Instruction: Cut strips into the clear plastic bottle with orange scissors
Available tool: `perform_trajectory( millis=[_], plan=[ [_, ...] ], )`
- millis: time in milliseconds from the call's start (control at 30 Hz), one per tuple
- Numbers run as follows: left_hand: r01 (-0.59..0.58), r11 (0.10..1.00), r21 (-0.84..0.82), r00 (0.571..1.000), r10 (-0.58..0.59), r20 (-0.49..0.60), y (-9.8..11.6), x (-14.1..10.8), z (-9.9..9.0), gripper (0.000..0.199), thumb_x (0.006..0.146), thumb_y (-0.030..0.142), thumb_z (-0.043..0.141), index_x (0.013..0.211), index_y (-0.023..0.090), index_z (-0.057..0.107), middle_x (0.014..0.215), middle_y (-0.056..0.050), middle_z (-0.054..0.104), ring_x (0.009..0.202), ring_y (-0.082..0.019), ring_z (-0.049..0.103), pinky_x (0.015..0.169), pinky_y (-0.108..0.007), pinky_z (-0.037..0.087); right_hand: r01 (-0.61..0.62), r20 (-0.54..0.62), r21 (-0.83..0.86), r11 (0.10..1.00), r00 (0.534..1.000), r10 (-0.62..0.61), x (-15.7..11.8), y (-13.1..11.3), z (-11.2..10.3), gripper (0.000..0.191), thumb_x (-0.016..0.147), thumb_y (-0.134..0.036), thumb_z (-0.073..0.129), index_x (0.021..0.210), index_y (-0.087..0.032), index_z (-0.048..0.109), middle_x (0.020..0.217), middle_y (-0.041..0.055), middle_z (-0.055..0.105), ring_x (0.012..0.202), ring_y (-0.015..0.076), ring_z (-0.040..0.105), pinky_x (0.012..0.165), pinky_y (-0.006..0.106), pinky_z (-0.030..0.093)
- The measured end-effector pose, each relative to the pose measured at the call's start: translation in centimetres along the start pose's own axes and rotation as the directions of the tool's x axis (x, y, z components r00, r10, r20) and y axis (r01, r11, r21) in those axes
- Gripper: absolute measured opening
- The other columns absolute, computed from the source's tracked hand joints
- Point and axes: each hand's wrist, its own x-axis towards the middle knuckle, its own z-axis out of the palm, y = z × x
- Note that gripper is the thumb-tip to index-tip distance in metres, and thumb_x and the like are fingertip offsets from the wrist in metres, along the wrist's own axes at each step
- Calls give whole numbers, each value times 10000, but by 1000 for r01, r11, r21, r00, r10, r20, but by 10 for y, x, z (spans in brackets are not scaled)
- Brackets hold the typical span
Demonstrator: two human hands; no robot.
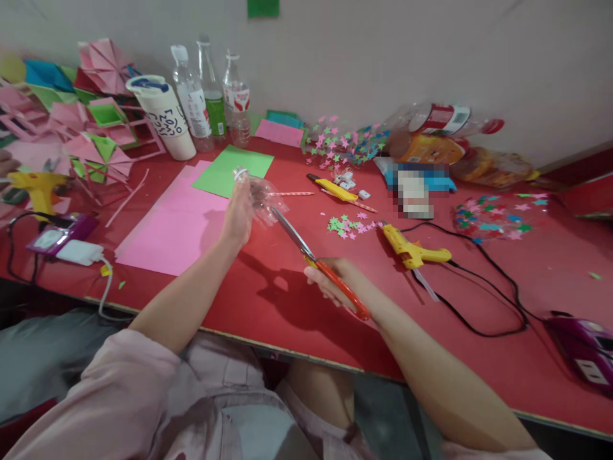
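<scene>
My left hand [239, 211] is wrapped round the neck end of a clear plastic bottle top [263, 197], held above the red table with its cut edge facing right. In my right hand [338, 281] is a pair of scissors [330, 275] with red-orange handles. Their long blades point up and left, and the tips reach the lower edge of the plastic; whether they touch it I cannot tell. Behind the bottle top lie a green paper sheet [225, 169] and a pink paper sheet [167, 223]. Close by rest a yellow utility knife [338, 190] and a striped paper straw [299, 193].
Yellow glue guns lie right [414, 248] and far left [36, 188], with cords to purple power strips. Small paper stars [347, 227] are scattered mid-table. Bottles [211, 96] and a white tumbler [167, 121] stand by the wall. Folded paper crafts [96, 153] fill the left.
</scene>
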Motion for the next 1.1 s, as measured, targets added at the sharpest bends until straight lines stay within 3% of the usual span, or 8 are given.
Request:
perform_trajectory(
  millis=[300, 533, 900, 1100],
  plan=[
    [-12, 1000, -24, 1000, 12, -12, -2, 2, 1, 332, 884, 582, 633, 841, 255, 592, 779, -13, 653, 763, -150, 618, 746, -284, 511, 48, 33, 26, 999, 998, -48, 2, 8, 2, 586, 815, -784, 589, 691, -212, 573, 398, -73, 428, 336, 97, 412, 469, 279, 432],
    [-32, 999, -24, 999, 32, -9, -4, 3, -2, 399, 830, 641, 669, 867, 252, 590, 847, -34, 655, 899, -193, 650, 833, -334, 504, -10, -8, 5, 1000, 1000, 10, 1, 3, 6, 569, 821, -764, 575, 653, -225, 502, 403, -79, 394, 323, 83, 374, 410, 251, 390],
    [-90, 993, -76, 995, 92, 27, -11, 13, -10, 320, 872, 541, 674, 875, 232, 592, 807, -14, 655, 752, -138, 610, 751, -290, 492, -99, -16, 26, 995, 995, 99, -1, -4, 10, 471, 832, -600, 676, 626, -228, 473, 376, -92, 364, 297, 89, 387, 330, 214, 314],
    [-92, 995, -49, 992, 96, 82, -11, 13, -11, 347, 881, 585, 636, 861, 243, 586, 782, -17, 636, 741, -152, 598, 706, -302, 477, -20, 14, 36, 999, 1000, 19, 4, 6, 11, 472, 887, -636, 586, 680, -214, 545, 365, -100, 374, 294, 81, 381, 412, 233, 411]
  ],
)
